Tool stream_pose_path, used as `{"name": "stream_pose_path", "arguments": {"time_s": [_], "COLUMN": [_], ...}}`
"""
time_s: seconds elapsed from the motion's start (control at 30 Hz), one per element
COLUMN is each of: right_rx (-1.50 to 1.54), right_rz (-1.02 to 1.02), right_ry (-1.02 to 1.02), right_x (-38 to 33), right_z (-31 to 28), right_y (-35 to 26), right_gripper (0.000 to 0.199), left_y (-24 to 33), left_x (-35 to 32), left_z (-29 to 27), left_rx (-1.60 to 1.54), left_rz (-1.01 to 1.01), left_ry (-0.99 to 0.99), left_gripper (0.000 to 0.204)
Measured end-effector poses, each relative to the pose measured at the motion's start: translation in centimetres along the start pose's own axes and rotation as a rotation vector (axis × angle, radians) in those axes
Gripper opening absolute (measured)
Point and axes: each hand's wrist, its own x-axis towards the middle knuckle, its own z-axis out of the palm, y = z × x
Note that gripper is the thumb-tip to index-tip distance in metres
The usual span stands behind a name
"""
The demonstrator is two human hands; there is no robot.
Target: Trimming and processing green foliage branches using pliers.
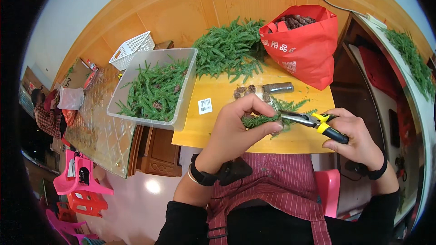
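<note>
Left hand [239, 127] pinches a green sprig [295, 107]; right hand [356, 137] holds yellow-handled pliers [323, 127] at it, above a yellow table [195, 131]. Nearby: a red bag [299, 59] of pinecones [296, 21], a bin [189, 88] of greenery [156, 90].

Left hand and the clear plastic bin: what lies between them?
In the head view, a white label card lies on the yellow table between the left hand and the clear plastic bin.

2 near hands [236, 129] [356, 134], 1 pair of pliers [313, 121], 1 cone-filled bag [302, 47], 1 clear bin [185, 104] and 1 white basket [135, 51] are counted.
</note>
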Motion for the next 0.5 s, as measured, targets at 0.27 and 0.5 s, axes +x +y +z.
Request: {"name": "stream_pose_path", "arguments": {"time_s": [0.27,0.5], "right_rx": [-0.003,-0.047], "right_rz": [-0.128,-0.17], "right_ry": [-0.004,-0.036], "right_x": [0.3,0.8], "right_z": [-0.8,-1.2], "right_y": [0.6,0.9], "right_gripper": [0.029,0.03], "left_y": [0.0,0.5], "left_x": [-0.1,-0.1], "left_z": [-0.7,-1.0], "left_rx": [-0.13,-0.202], "left_rz": [-0.115,-0.138], "left_ry": [-0.173,-0.293], "left_gripper": [0.021,0.02]}}
